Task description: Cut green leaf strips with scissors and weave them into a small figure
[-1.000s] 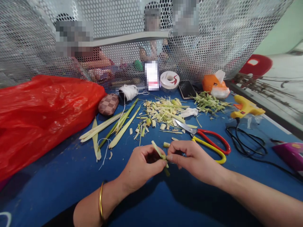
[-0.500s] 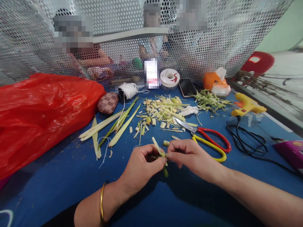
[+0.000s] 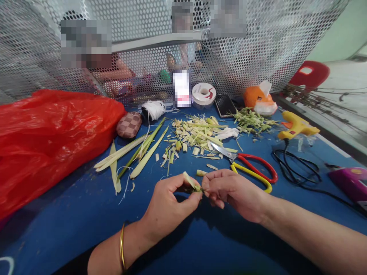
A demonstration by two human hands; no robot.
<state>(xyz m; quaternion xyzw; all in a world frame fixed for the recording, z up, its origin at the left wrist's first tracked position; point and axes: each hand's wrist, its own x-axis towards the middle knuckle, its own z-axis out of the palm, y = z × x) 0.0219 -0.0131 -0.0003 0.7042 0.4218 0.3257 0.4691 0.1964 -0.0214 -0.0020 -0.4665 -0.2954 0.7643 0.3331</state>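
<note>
Between the thumb and fingers of my left hand (image 3: 169,206) is a small folded piece of pale green leaf (image 3: 192,182), its lighter end sticking up. The fingertips of my right hand (image 3: 233,193) pinch the right end of that same piece, where a thin tip shows. Both hands are closed and nearly touch above the table. A short cut stalk (image 3: 201,173) lies just beyond my right fingers. Scissors with one red and one yellow handle (image 3: 259,161) lie behind my right hand, blades pointing away to the left.
Long leaf strips (image 3: 149,154) lie left of a pile of trimmings (image 3: 197,131). Beyond stand white thread (image 3: 155,110), a lit phone (image 3: 182,88) and a ribbon spool (image 3: 203,94). A red plastic bag (image 3: 63,133) fills the left. Right lies a yellow glue gun (image 3: 299,126) with its cord.
The leaf piece has turned in my left hand; the green end that hung below no longer shows. My right fingers have shifted and now curl more at its right tip. The view has moved slightly.
</note>
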